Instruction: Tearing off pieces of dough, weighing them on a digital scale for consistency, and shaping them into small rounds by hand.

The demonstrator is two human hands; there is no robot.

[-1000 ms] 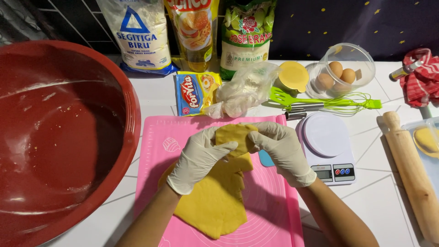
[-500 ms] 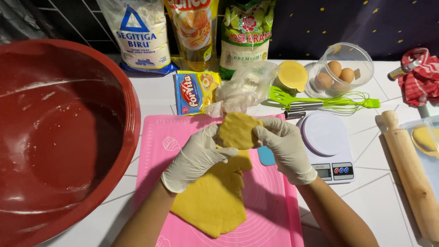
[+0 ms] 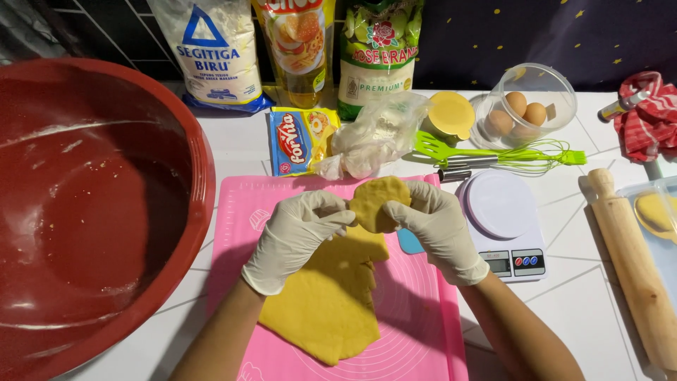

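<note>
1. Head view shows the left hand [image 3: 295,236] and the right hand [image 3: 438,229], both in pale gloves, with each grip closed on one edge of a small round dough disc [image 3: 379,203], fingers pinching it from opposite sides.
2. The disc is lifted above the pink mat [image 3: 416,331], near the far edge of the mat.
3. A big flat sheet of yellow dough [image 3: 331,303] lies on the mat, below the hands and nearer to the person.
4. Right of the mat, touching its edge, stands a white kitchen scale [image 3: 502,219]; further right lies a wooden rolling pin [image 3: 631,268].
5. Left of the mat sits a large red bowl [image 3: 84,212] on the white tabletop [image 3: 585,310].
6. Behind the mat are a green whisk [image 3: 522,156], a clear bowl with eggs [image 3: 522,106] and a clear plastic bag [image 3: 374,137].
</note>
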